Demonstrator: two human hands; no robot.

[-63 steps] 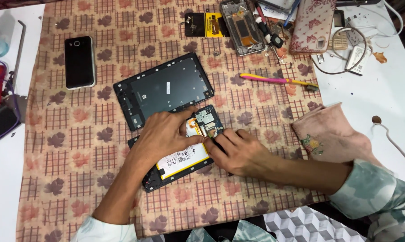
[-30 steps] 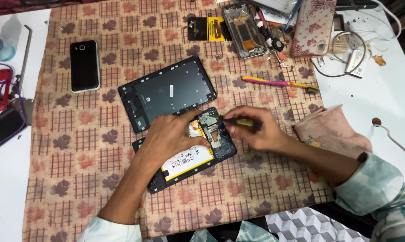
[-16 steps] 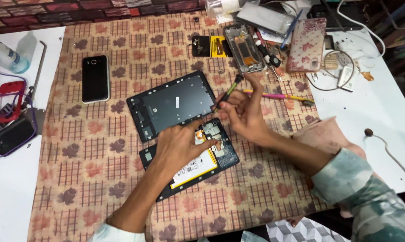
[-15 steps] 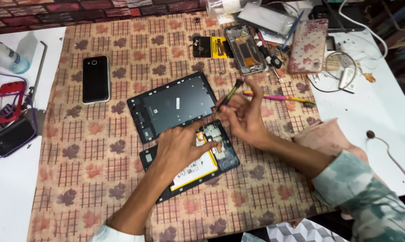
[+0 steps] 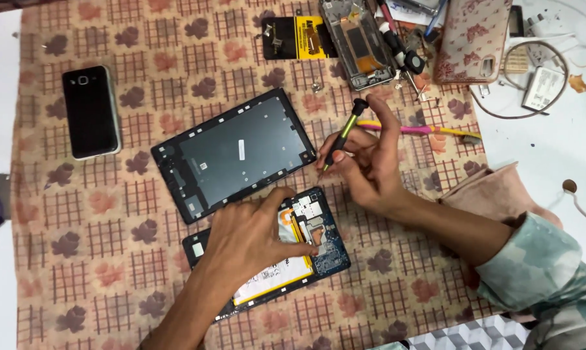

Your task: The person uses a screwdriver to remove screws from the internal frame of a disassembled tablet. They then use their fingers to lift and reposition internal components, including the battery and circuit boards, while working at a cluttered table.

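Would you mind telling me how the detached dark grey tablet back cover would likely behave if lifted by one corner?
The dark grey tablet back cover looks thin and hollow, so probably light. As a wide, shallow shell it may flex somewhat. It lies flat on the patterned cloth, so it seems unlikely to slide or tip.

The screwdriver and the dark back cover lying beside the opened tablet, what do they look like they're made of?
The screwdriver in the right hand appears to have a plastic handle, matte black with a yellow-green stripe; its tip is too small to judge. The back cover looks like moulded plastic, dark grey and dull, with small ribs and clips along its rim.
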